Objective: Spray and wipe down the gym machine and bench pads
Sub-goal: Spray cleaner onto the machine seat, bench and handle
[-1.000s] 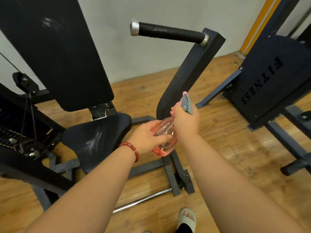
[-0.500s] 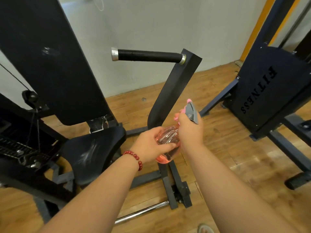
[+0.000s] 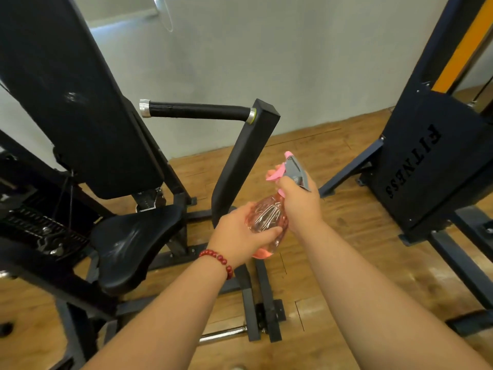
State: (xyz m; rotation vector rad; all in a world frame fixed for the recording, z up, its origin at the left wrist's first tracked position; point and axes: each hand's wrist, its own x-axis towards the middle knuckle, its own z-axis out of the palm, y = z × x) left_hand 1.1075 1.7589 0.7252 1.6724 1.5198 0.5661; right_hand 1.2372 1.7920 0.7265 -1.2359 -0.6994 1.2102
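A clear pink spray bottle (image 3: pixel 268 217) with a grey and pink trigger head is held in front of me. My right hand (image 3: pixel 300 201) grips its neck, with a finger on the pink trigger. My left hand (image 3: pixel 241 236), a red bead bracelet on its wrist, holds the bottle's body from the left. The nozzle faces the black machine arm (image 3: pixel 240 166) with its horizontal grip handle (image 3: pixel 197 112). The black seat pad (image 3: pixel 133 244) lies lower left, showing pale streaks. Above it leans the black back pad (image 3: pixel 72 97).
A second black machine (image 3: pixel 432 166) marked FITNESS stands at the right, its floor rails running toward me. Black base bars (image 3: pixel 256 305) and a chrome rod (image 3: pixel 222 335) lie on the wooden floor below my hands. A grey wall is behind.
My view has tilted up and the machine arm and handle now sit lower in the picture. Both hands keep the same hold on the bottle, raised slightly toward the arm.
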